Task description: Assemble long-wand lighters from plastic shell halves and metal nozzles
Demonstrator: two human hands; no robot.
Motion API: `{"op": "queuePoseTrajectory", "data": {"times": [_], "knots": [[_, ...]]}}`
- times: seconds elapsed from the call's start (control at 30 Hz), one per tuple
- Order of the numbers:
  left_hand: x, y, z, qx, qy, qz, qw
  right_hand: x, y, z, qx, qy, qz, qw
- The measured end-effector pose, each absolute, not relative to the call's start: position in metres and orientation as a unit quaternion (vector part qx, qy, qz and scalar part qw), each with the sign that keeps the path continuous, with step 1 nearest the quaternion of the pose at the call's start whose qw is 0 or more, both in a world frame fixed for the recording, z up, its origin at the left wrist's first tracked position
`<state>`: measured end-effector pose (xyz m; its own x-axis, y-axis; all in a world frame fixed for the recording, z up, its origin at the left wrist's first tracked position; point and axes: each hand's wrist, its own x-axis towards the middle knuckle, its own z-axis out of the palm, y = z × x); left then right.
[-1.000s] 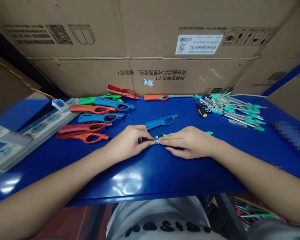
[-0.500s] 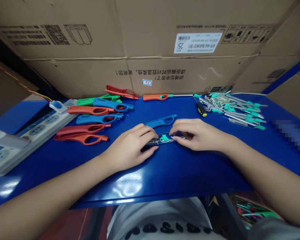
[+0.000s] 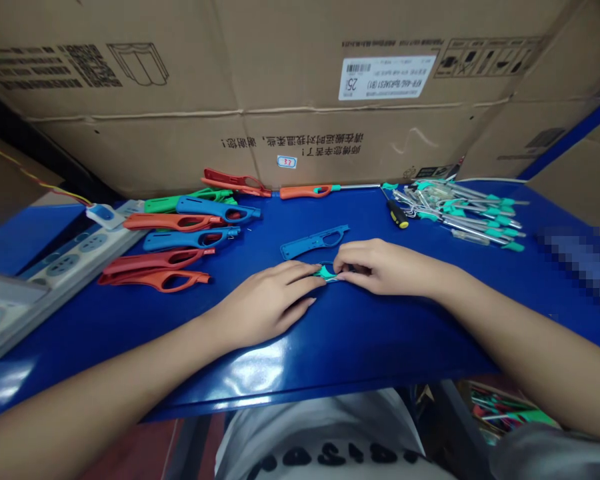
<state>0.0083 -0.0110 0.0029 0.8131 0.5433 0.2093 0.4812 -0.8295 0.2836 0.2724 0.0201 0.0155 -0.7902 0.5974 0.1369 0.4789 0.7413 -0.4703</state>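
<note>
A blue gas lighter body half [image 3: 325, 263] lies on the table with a green trigger [image 3: 325, 271] and thin wire in it. My left hand [image 3: 275, 297] lies over its handle end, fingers pressed down on it and hiding most of that part. My right hand [image 3: 375, 267] is closed in a pinch at the other end, beside the trigger; its fingertips cover what lies there. Just behind both hands rests another blue lighter shell half [image 3: 315, 243], inner side up.
Several coloured lighter shells [image 3: 175, 222] lie left, beside a white power strip [image 3: 65, 267]. An orange lighter [image 3: 307, 192], a screwdriver [image 3: 397, 213] and a pile of metal tubes with green triggers [image 3: 470, 217] lie at the back. A cardboard box [image 3: 180, 127] stands behind.
My left hand has flattened and slid over the lighter's handle end, covering the dark part seen before. My right hand has moved slightly left, closer to the trigger. The view has shifted a little.
</note>
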Motion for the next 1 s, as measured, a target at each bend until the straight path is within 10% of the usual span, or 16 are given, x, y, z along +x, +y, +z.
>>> {"op": "queuePoseTrajectory", "data": {"times": [1.0], "knots": [[0.0094, -0.0096, 0.0025, 0.939, 0.272, 0.168, 0.125, 0.2718, 0.0192, 0.0177, -0.306, -0.912, 0.229, 0.147]]}}
